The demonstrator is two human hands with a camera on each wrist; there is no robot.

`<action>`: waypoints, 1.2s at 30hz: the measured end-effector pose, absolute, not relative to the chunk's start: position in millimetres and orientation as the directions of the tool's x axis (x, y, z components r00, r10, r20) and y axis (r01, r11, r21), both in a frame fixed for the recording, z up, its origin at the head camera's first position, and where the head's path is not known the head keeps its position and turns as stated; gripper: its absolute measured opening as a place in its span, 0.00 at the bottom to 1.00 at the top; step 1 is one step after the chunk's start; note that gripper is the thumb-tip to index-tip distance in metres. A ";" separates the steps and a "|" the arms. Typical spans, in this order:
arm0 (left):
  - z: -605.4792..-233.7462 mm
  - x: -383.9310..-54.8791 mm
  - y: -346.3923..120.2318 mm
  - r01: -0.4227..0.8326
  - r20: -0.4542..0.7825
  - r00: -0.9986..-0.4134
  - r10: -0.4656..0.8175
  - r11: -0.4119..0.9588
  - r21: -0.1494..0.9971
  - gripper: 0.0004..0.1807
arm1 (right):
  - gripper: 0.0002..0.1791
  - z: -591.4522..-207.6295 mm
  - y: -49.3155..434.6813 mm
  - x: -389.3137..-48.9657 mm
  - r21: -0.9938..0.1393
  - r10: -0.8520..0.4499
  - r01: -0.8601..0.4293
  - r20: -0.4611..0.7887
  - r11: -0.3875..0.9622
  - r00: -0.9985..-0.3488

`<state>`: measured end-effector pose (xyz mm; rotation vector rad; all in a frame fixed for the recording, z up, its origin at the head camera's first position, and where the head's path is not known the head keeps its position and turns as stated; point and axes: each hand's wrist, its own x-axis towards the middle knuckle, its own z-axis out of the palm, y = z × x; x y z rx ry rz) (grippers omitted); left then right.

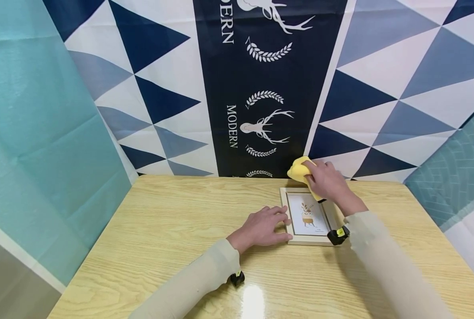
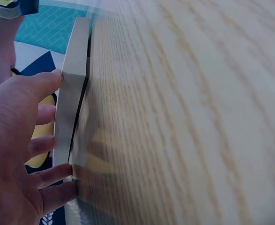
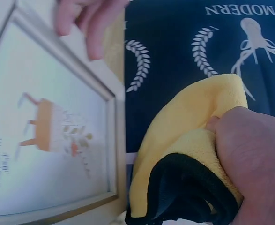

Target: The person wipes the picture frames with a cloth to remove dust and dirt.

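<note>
A light wooden picture frame (image 1: 297, 239) with a plant-pot print lies on the table near its back edge. My left hand (image 1: 266, 226) touches the frame's left side, fingers spread and thumb at the near corner; the left wrist view shows the fingertips along the frame's outer edge (image 2: 68, 105). My right hand (image 1: 329, 178) grips a bunched yellow cloth (image 1: 299, 169) over the frame's far right part. In the right wrist view the cloth (image 3: 189, 112) has a dark edging and hangs beside the frame (image 3: 121, 154). The right fingertips are mostly hidden in its folds.
The wood-grain table (image 1: 173, 221) extends to the left and front of the frame. Right behind its back edge hangs a patterned curtain (image 1: 261, 88) with triangles and deer heads. Teal cloth (image 1: 53, 110) hangs at the left side. Each wrist wears a black device (image 1: 237, 278).
</note>
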<state>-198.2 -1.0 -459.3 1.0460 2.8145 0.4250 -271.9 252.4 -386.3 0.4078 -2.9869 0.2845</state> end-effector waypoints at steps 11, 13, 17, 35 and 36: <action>-461.9 -199.8 -2.7 0.620 -0.007 -0.759 0.651 0.725 0.301 0.24 | 0.23 -397.1 242.4 -279.8 -0.150 -0.331 -0.360 0.189 0.921 -0.924; -462.1 -200.0 -2.8 0.619 -0.006 -0.759 0.652 0.724 0.304 0.24 | 0.23 -404.8 238.3 -280.8 -0.137 -0.346 -0.373 0.185 0.918 -0.920; -462.0 -200.2 -2.6 0.618 -0.006 -0.759 0.651 0.725 0.304 0.24 | 0.23 -419.8 230.3 -283.6 -0.119 -0.366 -0.388 0.167 0.914 -0.915; -459.7 -200.2 -1.4 0.627 -0.004 -0.753 0.658 0.719 0.302 0.24 | 0.35 -440.3 213.8 -285.6 -0.144 -0.380 -0.377 0.011 0.915 -0.925; -459.5 -199.8 -1.2 0.626 -0.007 -0.752 0.659 0.718 0.303 0.24 | 0.35 -441.1 213.8 -285.9 -0.135 -0.383 -0.381 0.010 0.915 -0.924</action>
